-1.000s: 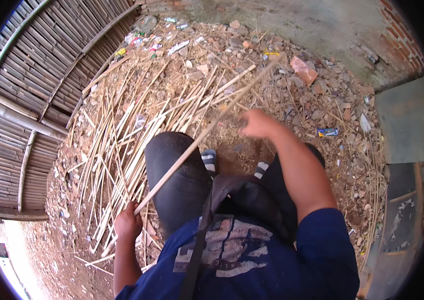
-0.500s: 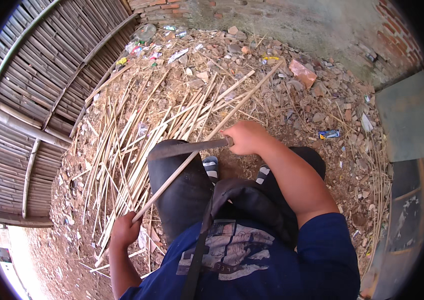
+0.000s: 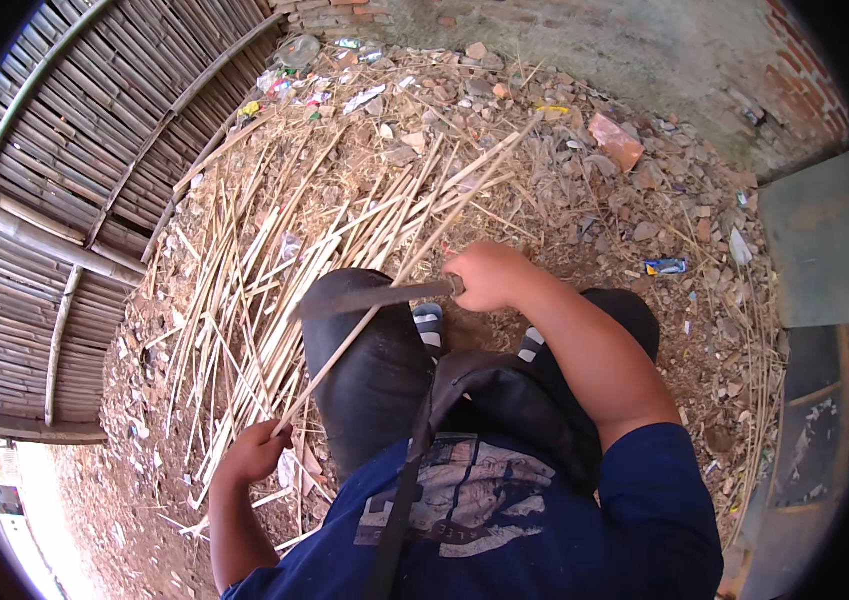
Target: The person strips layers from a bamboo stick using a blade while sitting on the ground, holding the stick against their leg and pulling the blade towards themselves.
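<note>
My left hand (image 3: 252,452), low on the left, is closed round the near end of a long, pale bamboo strip (image 3: 337,361). The strip slants up and away to the right, over my left knee. In my right hand (image 3: 489,277) is the handle of a machete, fingers wrapped round it. Its dark blade (image 3: 374,299), slightly blurred, points left across the strip above my left thigh. Whether blade and strip touch, I cannot tell. Beyond my left knee many loose bamboo strips (image 3: 359,235) lie in a criss-cross heap.
A bamboo slat wall (image 3: 74,130) stands on the left, a brick and plaster wall (image 3: 594,50) at the back. Stones, straw and litter cover the ground, with a blue wrapper (image 3: 665,267) on the right. Grey panels (image 3: 814,240) lean at the far right.
The strip's far end has swung left, and my left hand has risen slightly. My right hand stays nearly in place; the blade looks more blurred.
</note>
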Demonstrator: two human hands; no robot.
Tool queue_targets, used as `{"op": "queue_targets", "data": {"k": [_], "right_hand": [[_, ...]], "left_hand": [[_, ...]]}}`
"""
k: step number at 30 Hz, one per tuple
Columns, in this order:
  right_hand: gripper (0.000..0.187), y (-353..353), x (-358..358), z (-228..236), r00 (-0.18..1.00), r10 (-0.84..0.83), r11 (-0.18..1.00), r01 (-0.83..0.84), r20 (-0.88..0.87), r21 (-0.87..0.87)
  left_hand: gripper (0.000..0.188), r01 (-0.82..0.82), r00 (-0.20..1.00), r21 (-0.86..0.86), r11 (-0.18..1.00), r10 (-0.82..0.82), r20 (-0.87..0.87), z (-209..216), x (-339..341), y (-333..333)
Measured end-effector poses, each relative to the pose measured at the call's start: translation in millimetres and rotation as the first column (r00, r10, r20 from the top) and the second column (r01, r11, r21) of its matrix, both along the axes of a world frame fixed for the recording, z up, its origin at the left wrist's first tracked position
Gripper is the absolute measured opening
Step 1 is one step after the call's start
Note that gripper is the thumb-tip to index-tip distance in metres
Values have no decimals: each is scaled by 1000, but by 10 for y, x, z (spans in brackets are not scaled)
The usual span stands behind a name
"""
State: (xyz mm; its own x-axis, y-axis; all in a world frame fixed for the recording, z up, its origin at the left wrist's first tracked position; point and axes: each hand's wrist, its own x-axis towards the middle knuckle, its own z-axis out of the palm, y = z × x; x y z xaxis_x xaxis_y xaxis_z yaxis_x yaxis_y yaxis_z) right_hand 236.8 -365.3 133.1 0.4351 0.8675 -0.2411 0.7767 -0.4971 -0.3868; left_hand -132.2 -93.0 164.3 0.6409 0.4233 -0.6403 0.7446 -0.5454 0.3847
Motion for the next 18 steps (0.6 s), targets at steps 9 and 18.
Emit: {"op": "queue_targets", "data": {"k": [9,18], "right_hand": [[51,-468,774,-299,766,-538,807,589,-352,48],[43,-256,469,-470,945,-172,954,230,-277,194]], "left_hand": [[33,3,999,58,998,-6,51,-158,83,38],[43,-22,999,-6,1000,22,38,-187,130,30]]}}
